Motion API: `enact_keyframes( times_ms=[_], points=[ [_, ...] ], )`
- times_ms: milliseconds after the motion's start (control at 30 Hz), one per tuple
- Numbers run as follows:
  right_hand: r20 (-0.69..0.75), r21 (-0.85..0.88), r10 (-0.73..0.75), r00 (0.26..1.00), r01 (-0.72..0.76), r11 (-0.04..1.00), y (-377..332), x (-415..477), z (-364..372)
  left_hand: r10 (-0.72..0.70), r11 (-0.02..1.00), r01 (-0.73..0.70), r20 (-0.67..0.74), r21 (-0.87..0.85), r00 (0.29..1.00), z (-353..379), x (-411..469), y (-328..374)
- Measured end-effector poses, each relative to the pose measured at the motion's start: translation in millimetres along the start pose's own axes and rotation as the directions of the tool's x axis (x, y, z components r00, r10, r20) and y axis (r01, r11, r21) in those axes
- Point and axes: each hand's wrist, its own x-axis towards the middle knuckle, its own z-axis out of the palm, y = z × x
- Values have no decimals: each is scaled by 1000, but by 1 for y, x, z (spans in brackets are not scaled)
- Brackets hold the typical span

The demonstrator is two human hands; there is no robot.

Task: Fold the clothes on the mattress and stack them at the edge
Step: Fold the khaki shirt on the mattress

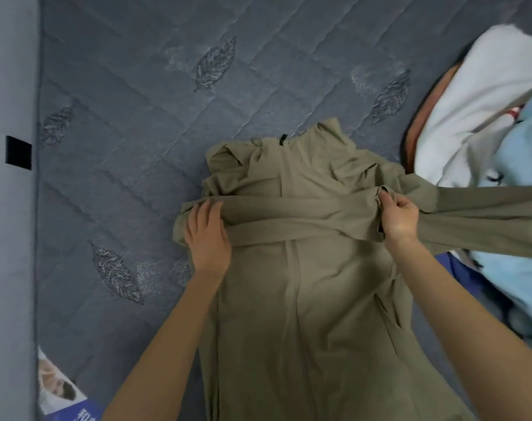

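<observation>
Two hands are on one khaki coat [304, 299] here. It lies lengthwise on the grey quilted mattress [137, 117], collar end away from the person.

Far left, a padded grey panel [9, 238] with a black tab [18, 153] borders the mattress. A printed label [58, 387] sits at the near left corner.

Moving in, the left hand [208, 238] lies at the coat's left edge. It rests on top of a sleeve [289, 211] folded flat across the body of the coat. The fingers are straight and the palm is down, pressing the cloth to the mattress. The bare forearm comes up from the bottom of the view.

Across at the coat's right edge is the right hand [399, 217]. Its fingers are curled, and thumb and fingertips pinch a bunch of fabric where the other sleeve [471, 205] meets the coat. That sleeve stretches away to the right and runs out past the frame edge. The right forearm angles in from lower right.

Further right, a heap of clothes [486, 117], white and pale blue, lies on the mattress. The stretched sleeve passes over it.
</observation>
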Motion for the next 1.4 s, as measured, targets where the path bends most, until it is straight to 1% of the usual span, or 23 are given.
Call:
enact_keyframes(
  times_ms=[100,167,233,300,333,400,433,500,533,567,600,633,667,700,733,800,833,900,967,1067,1200,1267,1400],
  points=[
    [-1,-59,2,1000,-2,998,3,17,-15,-24,999,25,-25,43,999,-3,8,-11],
    [35,-108,2,999,2,994,5,17,-17,-63,996,63,-7,57,998,-2,9,-17],
    [76,-254,-32,997,50,966,8,13,-17,-102,993,100,36,65,994,0,8,-23],
    [82,-355,-124,989,145,923,10,5,-16,-103,992,97,72,84,992,2,6,-29],
    [91,-399,-190,977,211,892,10,0,-14,-102,992,93,101,90,990,3,4,-32],
    [120,-528,-319,940,333,782,12,-11,-7,-119,990,103,184,94,976,5,-1,-36],
    [147,-581,-374,916,385,717,13,-16,-2,-135,987,111,233,114,963,6,-4,-38],
    [234,-626,-442,866,482,613,15,-30,10,-152,982,110,300,152,942,9,-10,-39],
    [289,-625,-456,842,526,576,17,-36,16,-146,987,120,291,104,945,10,-12,-40],
    [344,-614,-457,820,565,551,18,-41,23,-146,988,154,243,-13,959,10,-12,-40],
    [401,-598,-444,802,596,536,20,-47,30,-167,967,193,155,-169,974,9,-10,-40],
    [455,-578,-424,783,622,528,21,-51,37,-226,925,229,44,-302,973,6,-8,-42],
    [506,-560,-400,764,644,521,22,-55,45,-312,885,265,-65,-384,948,4,-4,-44],
    [550,-544,-378,745,663,514,24,-59,54,-406,850,318,-139,-419,903,2,1,-49],
    [585,-531,-359,727,678,507,25,-62,63,-494,810,389,-153,-440,856,0,7,-55],
    [626,-503,-352,696,705,500,25,-71,83,-604,732,534,-39,-422,796,0,17,-70],
    [640,-483,-361,678,720,499,24,-76,94,-600,728,559,26,-397,800,0,19,-77],
    [668,-419,-390,634,753,507,20,-87,117,-530,764,527,104,-372,842,-1,18,-84],
    [702,-367,-399,590,779,508,17,-100,142,-461,799,461,98,-387,882,0,15,-88],
    [752,-333,-385,536,812,479,17,-114,177,-389,815,355,22,-459,921,-1,6,-91],
    [817,-319,-338,467,855,409,20,-126,217,-360,764,294,-1,-575,933,-3,-4,-99],
    [825,-355,-319,467,867,350,23,-129,231,-313,744,249,6,-620,950,-4,-8,-104],
    [801,-453,-261,540,830,326,25,-134,251,-222,703,172,17,-690,975,-5,-15,-113]
  ],
)
